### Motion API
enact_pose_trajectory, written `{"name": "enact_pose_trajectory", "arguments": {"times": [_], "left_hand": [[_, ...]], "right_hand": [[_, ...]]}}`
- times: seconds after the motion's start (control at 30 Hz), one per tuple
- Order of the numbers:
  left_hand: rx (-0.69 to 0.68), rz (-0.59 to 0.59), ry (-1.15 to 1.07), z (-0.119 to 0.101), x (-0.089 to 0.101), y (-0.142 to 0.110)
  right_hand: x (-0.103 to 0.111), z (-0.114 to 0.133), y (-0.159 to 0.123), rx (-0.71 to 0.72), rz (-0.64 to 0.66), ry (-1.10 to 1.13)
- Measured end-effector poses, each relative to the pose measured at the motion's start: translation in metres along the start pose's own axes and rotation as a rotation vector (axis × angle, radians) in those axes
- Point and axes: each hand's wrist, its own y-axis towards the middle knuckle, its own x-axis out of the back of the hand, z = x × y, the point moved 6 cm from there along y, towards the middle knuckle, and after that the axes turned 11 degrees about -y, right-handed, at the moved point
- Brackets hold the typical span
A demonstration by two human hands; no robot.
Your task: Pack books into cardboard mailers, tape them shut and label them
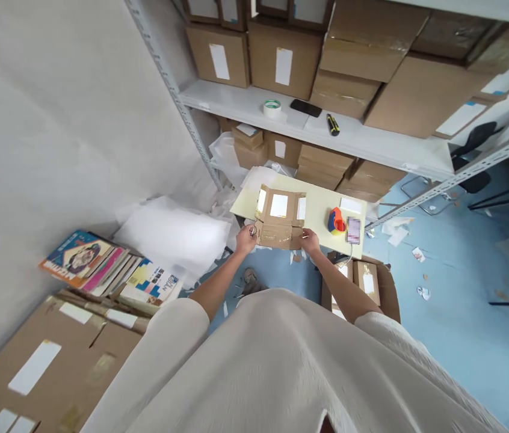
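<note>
An unfolded cardboard box [277,233] lies partly over the near edge of a pale yellow table [317,193]. White labels show on its panels, and clear tape runs along the near part. My left hand [246,240] is closed on its near left corner. At the opposite corner, my right hand [310,241] pinches the cardboard, its fingertips partly hidden behind it. To the right on the table are a red, yellow and blue tape dispenser [336,222] and a phone [353,230] with its screen lit and a cable attached.
Behind the table, a metal shelf [363,137] bears cardboard boxes, a tape roll [272,108], a dark phone [305,107] and a yellow-black cutter [333,125]. Magazines [83,258] and white foam sheets [173,231] lie left. An open carton [390,291] stands right.
</note>
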Motion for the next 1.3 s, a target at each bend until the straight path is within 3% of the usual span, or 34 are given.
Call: {"name": "enact_pose_trajectory", "arguments": {"times": [0.2, 0.4, 0.7, 0.83, 0.97, 1.13, 1.3], "left_hand": [[-0.022, 0.113, 0.067, -0.017, -0.04, 0.053], [-0.043, 0.244, 0.106, -0.036, -0.064, 0.136], [-0.123, 0.364, 0.137, -0.06, -0.069, 0.268], [-0.114, 0.31, 0.159, -0.057, -0.063, 0.312], [-0.067, 0.266, 0.157, -0.042, -0.057, 0.324], [-0.026, 0.29, 0.089, -0.019, -0.062, 0.31], [0.034, 0.312, 0.036, 0.006, -0.075, 0.285]], "right_hand": [[0.015, -0.024, 0.026, -0.123, -0.056, 0.017], [0.012, -0.026, 0.068, -0.278, -0.009, 0.166], [-0.018, 0.008, 0.117, -0.464, 0.001, 0.348], [-0.039, 0.025, 0.123, -0.451, 0.164, 0.393], [-0.048, 0.036, 0.126, -0.448, 0.252, 0.41], [-0.036, 0.033, 0.142, -0.417, 0.151, 0.394], [-0.02, 0.018, 0.169, -0.306, 0.095, 0.203]]}}
